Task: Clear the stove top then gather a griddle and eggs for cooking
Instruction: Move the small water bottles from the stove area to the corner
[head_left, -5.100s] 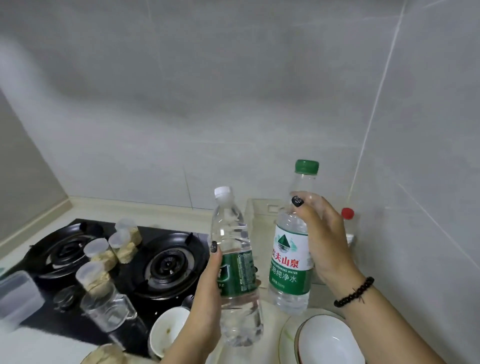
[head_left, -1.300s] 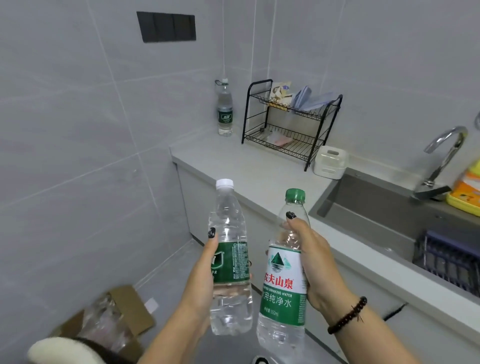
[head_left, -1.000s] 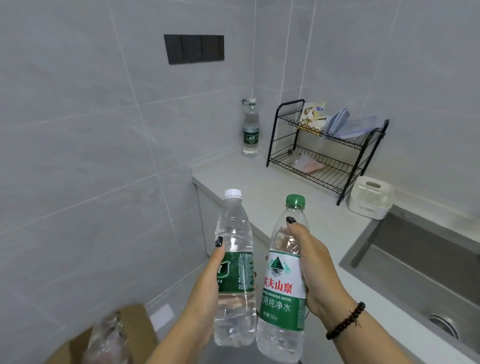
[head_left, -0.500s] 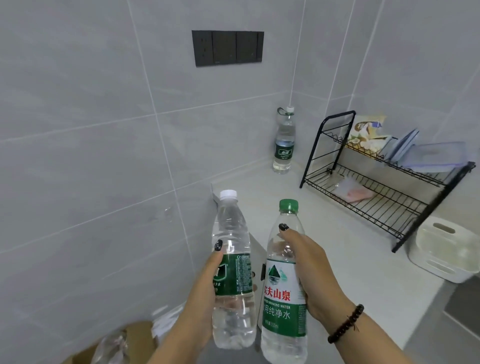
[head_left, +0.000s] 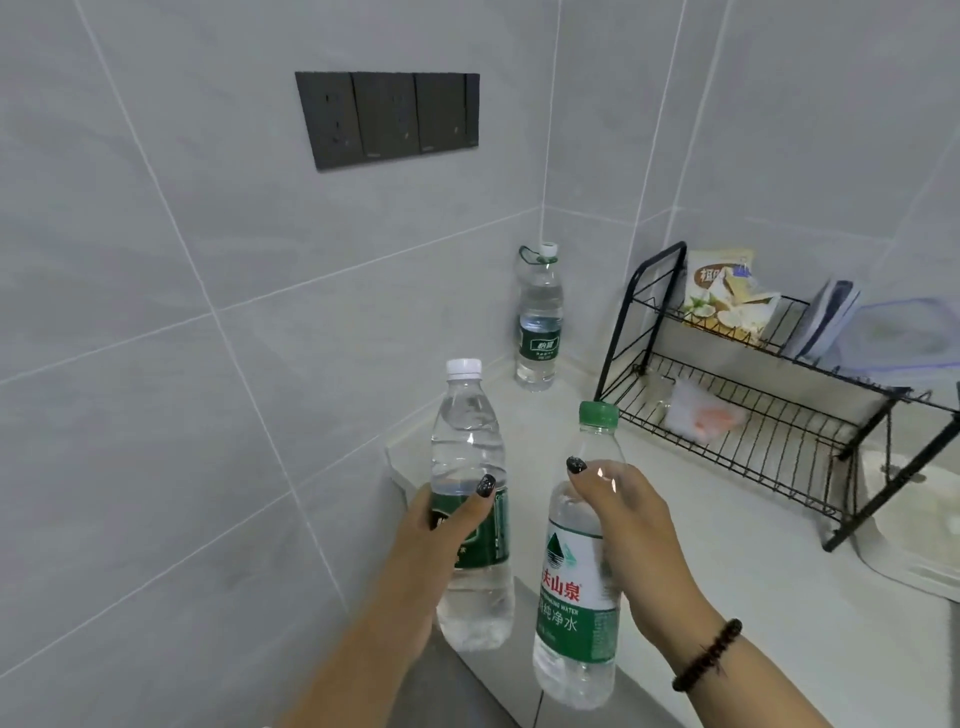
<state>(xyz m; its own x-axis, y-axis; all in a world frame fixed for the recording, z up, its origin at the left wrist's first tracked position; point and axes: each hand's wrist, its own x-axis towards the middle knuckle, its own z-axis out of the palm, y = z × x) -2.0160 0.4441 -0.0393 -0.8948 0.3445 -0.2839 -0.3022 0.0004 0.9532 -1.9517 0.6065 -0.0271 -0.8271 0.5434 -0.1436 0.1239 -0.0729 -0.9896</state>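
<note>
- Bottles, two, carried upright side by side above the near corner of the counter (head_left: 810, 613), close but not touching.
- White-capped bottle (head_left: 470, 457): left hand (head_left: 431, 545) wraps its green label band from the left, thumb lying across the front, forearm rising from below.
- Green-capped bottle (head_left: 576, 597): right hand (head_left: 628, 525) clamps the upper body just under the neck, fingers curled round, index fingertip on the shoulder; a dark bead bracelet (head_left: 706, 654) sits on the wrist. This bottle hangs lower than the other.
- Third bottle (head_left: 540, 322), larger, with a carry loop at the neck, stands in the far corner of the counter, well apart from the hands.
- One black two-tier wire rack (head_left: 753, 415) stands to its right: a snack packet (head_left: 722, 293) and plastic lids on the top tier, a small bag (head_left: 701, 415) on the lower.
- One dark outlet panel (head_left: 387, 119) on the tiled wall.
</note>
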